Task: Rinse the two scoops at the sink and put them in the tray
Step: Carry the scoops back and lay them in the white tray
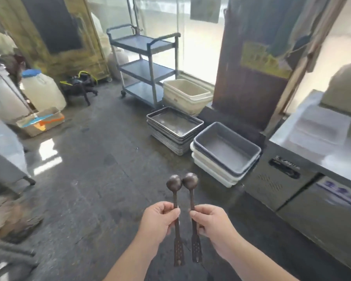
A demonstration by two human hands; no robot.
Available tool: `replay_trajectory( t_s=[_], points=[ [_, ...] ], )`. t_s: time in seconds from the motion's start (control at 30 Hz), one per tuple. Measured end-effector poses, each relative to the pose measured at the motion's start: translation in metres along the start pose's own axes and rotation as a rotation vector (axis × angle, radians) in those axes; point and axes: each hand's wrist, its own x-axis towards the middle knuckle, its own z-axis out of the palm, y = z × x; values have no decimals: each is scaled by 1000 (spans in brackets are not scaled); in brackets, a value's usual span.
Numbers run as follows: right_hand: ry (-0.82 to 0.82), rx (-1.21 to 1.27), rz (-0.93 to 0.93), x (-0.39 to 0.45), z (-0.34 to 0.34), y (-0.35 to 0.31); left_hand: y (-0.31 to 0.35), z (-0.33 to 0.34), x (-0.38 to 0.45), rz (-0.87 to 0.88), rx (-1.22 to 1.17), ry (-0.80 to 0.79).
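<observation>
Left hand [158, 218] pinching left scoop [174, 184] by its handle; right hand [209, 222] gripping right scoop [190, 180] likewise. Bowls touching, upright above wet floor [85, 179]

left hand [158, 219] fisted, right hand [210, 222] seemingly likewise

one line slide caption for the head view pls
Left hand and right hand each hold a dark scoop, bowls touching, above the wet floor.
</observation>
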Motion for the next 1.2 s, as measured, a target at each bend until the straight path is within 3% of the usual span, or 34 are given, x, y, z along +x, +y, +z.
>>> replay_trajectory(
  t_s=[0.17, 0.43, 0.8, 1.2],
  points=[
    [223, 78, -1, -3, -93, -12, 21, 100, 33, -24, 71, -190],
    [538, 195, 11, 6, -189, -30, 44, 216, 102, -27, 271, -410],
    [843, 362, -25, 104, -291, -102, 116, 349, 243, -14, 417, -695],
    [959, 364, -95, 177, -449, -176, 180, 516, 336, 19, 423, -700]
  ],
)
